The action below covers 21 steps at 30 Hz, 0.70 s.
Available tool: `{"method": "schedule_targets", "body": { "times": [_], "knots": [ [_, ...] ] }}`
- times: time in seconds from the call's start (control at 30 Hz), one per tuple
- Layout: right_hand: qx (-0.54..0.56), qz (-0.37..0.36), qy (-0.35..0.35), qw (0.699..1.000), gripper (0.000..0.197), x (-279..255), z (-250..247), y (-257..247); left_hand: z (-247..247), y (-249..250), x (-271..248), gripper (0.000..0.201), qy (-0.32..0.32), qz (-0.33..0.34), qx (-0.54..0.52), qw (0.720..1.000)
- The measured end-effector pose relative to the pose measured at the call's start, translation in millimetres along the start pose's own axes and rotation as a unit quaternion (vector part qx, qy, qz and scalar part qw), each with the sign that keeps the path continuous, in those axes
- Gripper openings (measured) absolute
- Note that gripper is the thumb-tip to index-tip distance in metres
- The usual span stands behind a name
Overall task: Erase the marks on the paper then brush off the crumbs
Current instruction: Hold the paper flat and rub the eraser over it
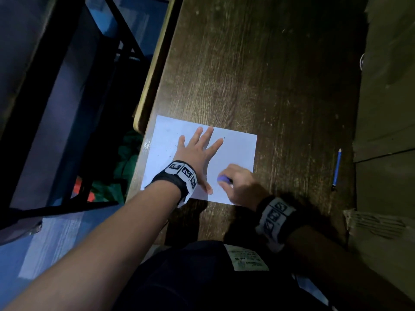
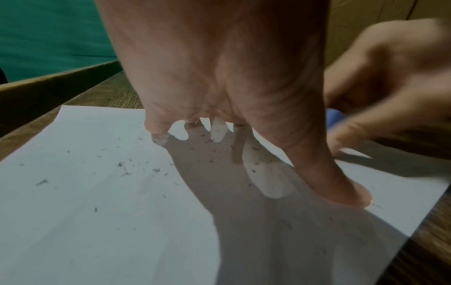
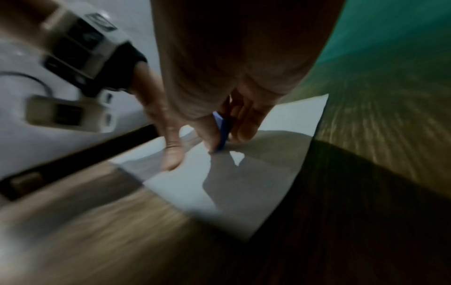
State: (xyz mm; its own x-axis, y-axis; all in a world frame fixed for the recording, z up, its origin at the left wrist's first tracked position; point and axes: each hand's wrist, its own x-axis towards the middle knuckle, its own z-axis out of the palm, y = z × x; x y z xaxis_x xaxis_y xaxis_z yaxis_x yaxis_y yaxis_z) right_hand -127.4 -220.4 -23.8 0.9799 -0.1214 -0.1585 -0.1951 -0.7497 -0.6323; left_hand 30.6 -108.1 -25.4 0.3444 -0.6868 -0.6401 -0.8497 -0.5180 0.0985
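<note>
Head view, desk from above. The paper lies on the wooden desk, its long axis running roughly 10 to 4 o'clock, its left end at the desk's left edge. The left hand is spread flat on the sheet, fingers straight and pointing toward 1 o'clock, thumb pressed near the near edge; it pins the paper. The right hand lies at 4 o'clock from the left, just beside its thumb, fingers curled round a blue eraser whose tip meets the sheet near the near edge; the right wrist view is blurred.

Crumbs are scattered mostly at 9 to 10 o'clock of the left hand and under its palm, well apart from the eraser. Judged from this, the left hand is the nearer one for brushing, and the open desk edge at 9 o'clock is the shortest way off. No marks can be told on the sheet from here.

A blue pencil lies at 3 o'clock, well clear of the paper; nothing stands between hands and crumbs.
</note>
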Motion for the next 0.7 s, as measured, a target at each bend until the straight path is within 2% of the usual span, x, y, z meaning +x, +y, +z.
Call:
{"method": "schedule_targets", "body": {
  "times": [0.13, 0.17, 0.23, 0.33, 0.37, 0.4, 0.43, 0.57, 0.63, 0.7],
  "knots": [
    [0.005, 0.133, 0.145, 0.981, 0.012, 56, -22, 24, 2, 0, 1, 0.165, 0.004, 0.001, 0.004, 1.0],
    [0.013, 0.149, 0.162, 0.975, 0.013, 59, -22, 25, 2, 1, 0, 0.165, 0.006, 0.002, 0.004, 1.0],
    [0.002, 0.14, 0.131, 0.981, 0.012, 45, -11, 15, 2, 1, 0, 0.164, 0.009, 0.004, 0.002, 1.0],
    [0.001, 0.009, 0.038, 0.999, 0.004, -2, 6, -8, 2, 0, 1, 0.163, 0.013, 0.001, -0.001, 1.0],
    [0.004, -0.014, 0.004, 1.0, 0.004, -7, 4, -7, 3, -1, 1, 0.163, 0.012, 0.0, 0.0, 1.0],
    [0.011, -0.002, -0.01, 1.0, 0.004, 0, -1, -4, 2, -1, 2, 0.163, 0.01, 0.0, 0.001, 1.0],
    [0.008, 0.032, 0.004, 0.999, 0.007, 12, -7, 2, 3, 0, 2, 0.164, 0.008, 0.001, 0.001, 1.0],
    [0.003, 0.168, 0.146, 0.975, 0.013, 58, -29, 22, 2, 1, 0, 0.165, -0.002, 0.003, 0.001, 1.0],
    [-0.005, 0.168, 0.144, 0.975, 0.014, 49, -22, 16, 2, 1, 0, 0.164, -0.002, 0.002, 0.002, 1.0],
    [-0.011, 0.089, 0.083, 0.993, 0.009, 19, -6, -1, 2, 0, 1, 0.164, 0.003, 0.002, 0.002, 1.0]
  ]
}}
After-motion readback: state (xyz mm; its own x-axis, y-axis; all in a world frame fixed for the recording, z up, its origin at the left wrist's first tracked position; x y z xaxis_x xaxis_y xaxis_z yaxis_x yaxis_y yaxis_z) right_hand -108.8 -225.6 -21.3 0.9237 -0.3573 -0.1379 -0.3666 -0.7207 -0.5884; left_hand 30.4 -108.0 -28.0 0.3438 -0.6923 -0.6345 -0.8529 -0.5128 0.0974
